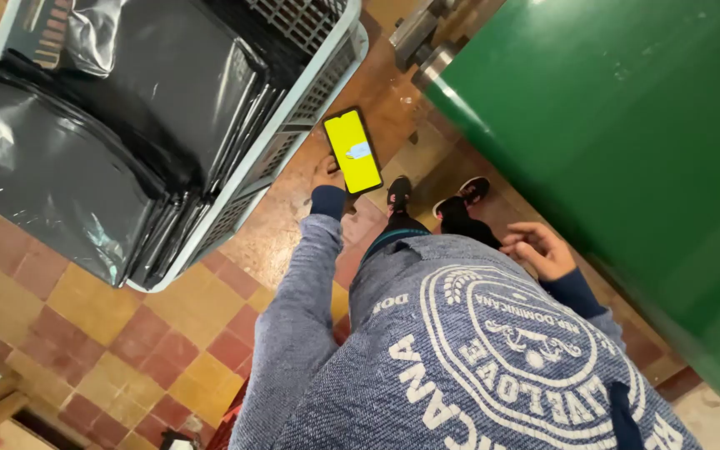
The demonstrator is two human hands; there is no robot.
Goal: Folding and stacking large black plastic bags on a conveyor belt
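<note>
Left hand (327, 173) grips a yellow-screened smartphone (352, 151) beside the grey crate (310, 108) of black bags (85, 142); right hand (541, 248) empty, fingers loosely curled; phone-checking, seemingly.

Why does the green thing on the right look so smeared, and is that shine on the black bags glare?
Head view: the large green metal surface is streaked by motion blur; the glossy black plastic bags in the pale crate catch pale highlights; the yellow-screened phone in the left hand glows brightly yet stays sharp.
</note>
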